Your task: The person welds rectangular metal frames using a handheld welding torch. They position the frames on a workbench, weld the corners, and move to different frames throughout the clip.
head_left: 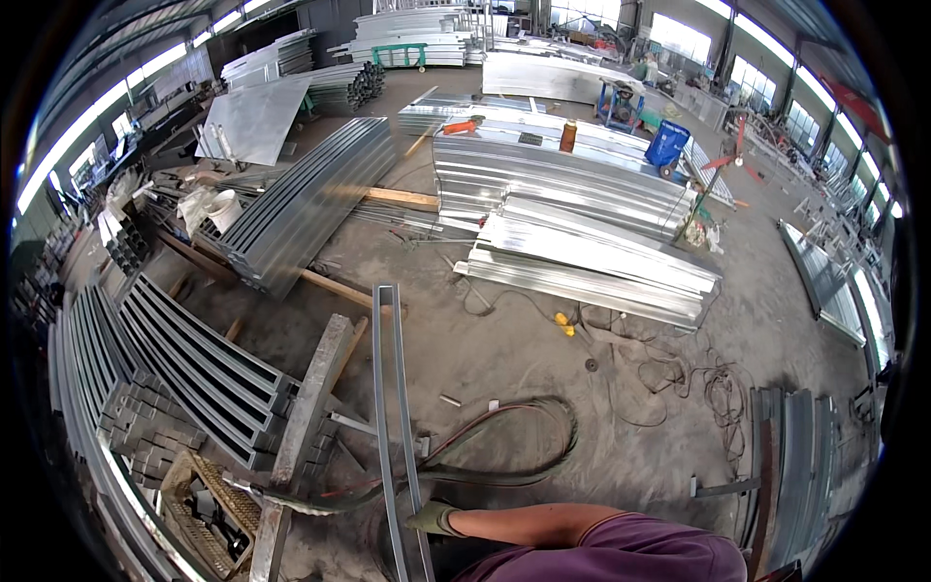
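My right hand point(433, 518), in a greenish-grey work glove, reaches in from the lower right below a purple sleeve point(621, 551). Its fingers close around the right rail of a long, narrow metal frame point(379, 388). Two parallel rails form this frame, joined by a short piece at the far end; its near end runs out of the lower edge. Left of the frame lies a thick, scuffed metal beam point(312, 403). A dark hose point(504, 473) loops over the floor close to my hand. My left hand is out of sight.
Stacked steel channels point(208, 373) and a woven basket point(199, 514) lie left. Sheet-metal profiles point(601, 257) fill the middle distance, with a blue bin point(667, 145) behind. Tangled cables point(725, 393) and more channels point(797, 466) are right. A yellow tool-like object point(564, 324) is on the floor.
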### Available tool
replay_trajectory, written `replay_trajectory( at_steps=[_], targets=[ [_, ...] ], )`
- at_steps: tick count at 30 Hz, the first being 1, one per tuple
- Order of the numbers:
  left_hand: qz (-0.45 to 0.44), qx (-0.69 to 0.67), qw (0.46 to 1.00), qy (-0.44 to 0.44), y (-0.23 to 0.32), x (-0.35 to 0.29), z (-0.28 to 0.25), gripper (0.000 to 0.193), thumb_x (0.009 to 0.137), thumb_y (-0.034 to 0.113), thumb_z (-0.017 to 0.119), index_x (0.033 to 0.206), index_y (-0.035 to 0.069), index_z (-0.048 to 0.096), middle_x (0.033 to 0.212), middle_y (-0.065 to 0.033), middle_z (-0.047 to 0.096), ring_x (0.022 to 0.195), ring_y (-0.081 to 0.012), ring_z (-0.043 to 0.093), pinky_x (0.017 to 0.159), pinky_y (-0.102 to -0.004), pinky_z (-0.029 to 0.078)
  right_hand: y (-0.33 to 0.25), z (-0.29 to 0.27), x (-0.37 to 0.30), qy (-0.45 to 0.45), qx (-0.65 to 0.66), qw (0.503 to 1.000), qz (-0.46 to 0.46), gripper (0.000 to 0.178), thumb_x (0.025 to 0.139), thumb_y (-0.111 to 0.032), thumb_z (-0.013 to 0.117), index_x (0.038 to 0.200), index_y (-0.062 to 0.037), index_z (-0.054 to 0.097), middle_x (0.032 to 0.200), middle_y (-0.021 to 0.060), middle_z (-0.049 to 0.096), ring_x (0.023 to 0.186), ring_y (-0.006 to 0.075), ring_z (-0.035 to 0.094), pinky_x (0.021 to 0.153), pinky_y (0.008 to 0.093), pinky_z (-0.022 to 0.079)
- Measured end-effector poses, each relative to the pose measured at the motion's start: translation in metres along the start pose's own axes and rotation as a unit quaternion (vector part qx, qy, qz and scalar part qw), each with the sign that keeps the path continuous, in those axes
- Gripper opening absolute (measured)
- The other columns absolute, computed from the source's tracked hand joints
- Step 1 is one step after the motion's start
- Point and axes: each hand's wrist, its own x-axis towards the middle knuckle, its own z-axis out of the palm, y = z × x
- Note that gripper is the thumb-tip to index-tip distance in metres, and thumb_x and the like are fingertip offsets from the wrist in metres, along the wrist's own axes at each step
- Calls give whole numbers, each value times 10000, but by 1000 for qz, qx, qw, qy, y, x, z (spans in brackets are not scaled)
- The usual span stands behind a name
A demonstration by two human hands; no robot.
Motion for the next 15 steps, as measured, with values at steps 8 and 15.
replay_trajectory(
  at_steps=[8,15],
  targets=[
    [14,-27,998,-47,17,22,-39,302,994,347,669,1124,161,867,1230,-154,826,1187,-318,788,1013,-481,620,2,-50,42,55,92,993,39,617,945,-551,767,1164,23,822,1081,192,826,1037,311,783,914,444,561],
    [-29,-56,995,-83,48,37,-78,297,992,348,670,1112,165,870,1225,-149,829,1186,-314,790,1014,-478,623,-11,-125,70,79,58,991,90,467,936,-450,833,1020,10,835,908,170,818,889,328,783,803,470,564]
  ],
)
